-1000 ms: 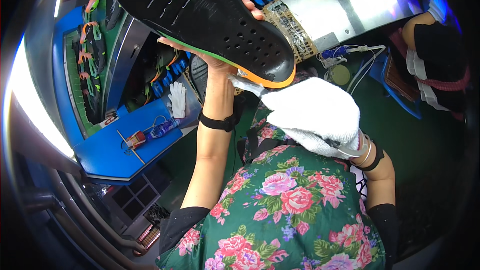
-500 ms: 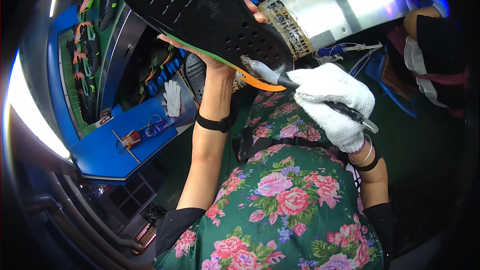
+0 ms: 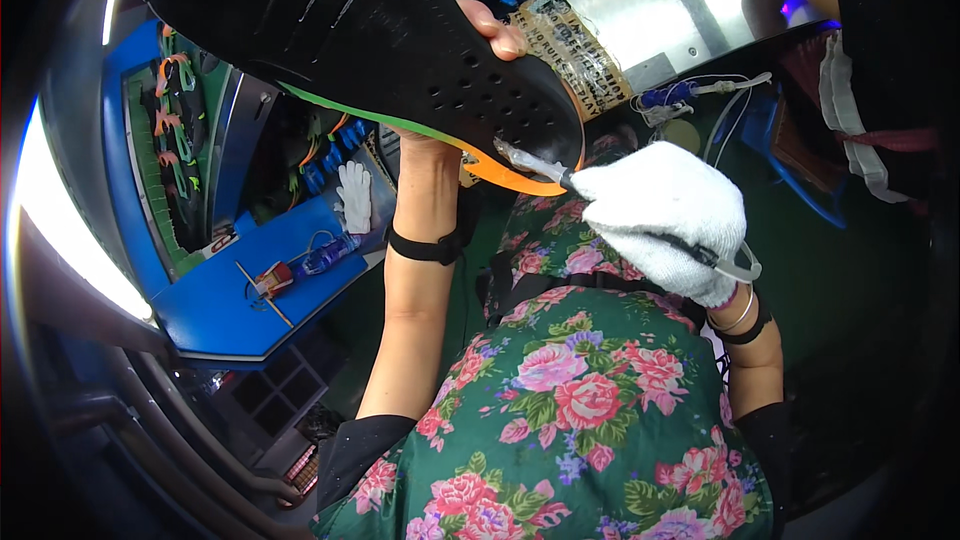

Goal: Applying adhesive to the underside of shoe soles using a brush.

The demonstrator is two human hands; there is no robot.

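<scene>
The person wears a green flowery apron (image 3: pixel 590 390). Over on the left is a blue table (image 3: pixel 230 315). A big black shoe sole (image 3: pixel 400 50) is up in the air past the top of the apron, with its heel end low and to the right. Its side is green and orange.

The left arm goes nearly straight up. The left hand (image 3: pixel 497 32) is bare and holds the sole from behind, its fingers curled over the far edge; the palm is hidden. The right elbow is bent, and the right hand (image 3: pixel 665 210), in a white glove, points left. Its fingers are closed round a thin brush (image 3: pixel 530 157), whose tip lies over the heel by the orange edge.

It looks like the heel is being brushed now. I think the next move needs a still sole and a light, careful stroke along that edge.
</scene>
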